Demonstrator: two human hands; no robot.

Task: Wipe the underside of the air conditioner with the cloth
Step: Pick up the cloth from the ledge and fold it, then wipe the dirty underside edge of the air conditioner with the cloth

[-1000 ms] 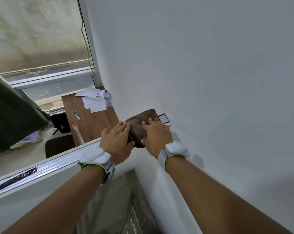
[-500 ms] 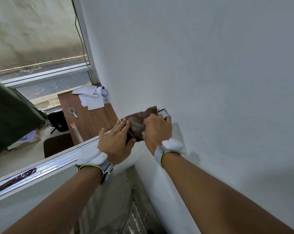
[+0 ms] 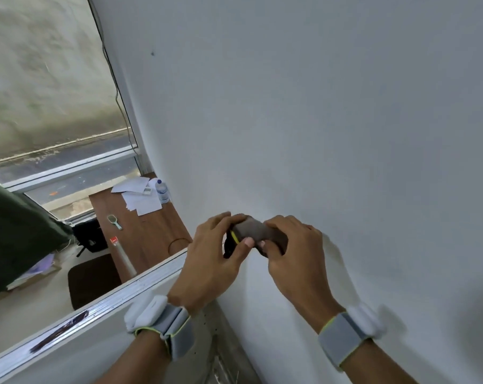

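Observation:
A dark brown cloth (image 3: 258, 231) is bunched into a small roll, held up in front of the white wall. My left hand (image 3: 212, 261) grips its left end and my right hand (image 3: 293, 250) grips its right end, thumbs nearly touching under it. A yellow-green edge shows at the cloth's left side. The white air conditioner (image 3: 76, 336) runs from the lower left toward the hands, seen from above, with a shiny strip along its top edge. Its underside is hidden.
Far below stands a brown desk (image 3: 149, 239) with loose papers (image 3: 140, 198), a water bottle (image 3: 162, 191), a small hand mirror (image 3: 114, 220) and a tube (image 3: 122, 254). A dark chair seat (image 3: 93, 278) is beside it. A window (image 3: 54, 106) fills the upper left. A dark green fabric (image 3: 15, 236) hangs at left.
The cloth was pressed flat at the air conditioner's end by the wall; both hands have lifted it off and gathered it into a roll between them.

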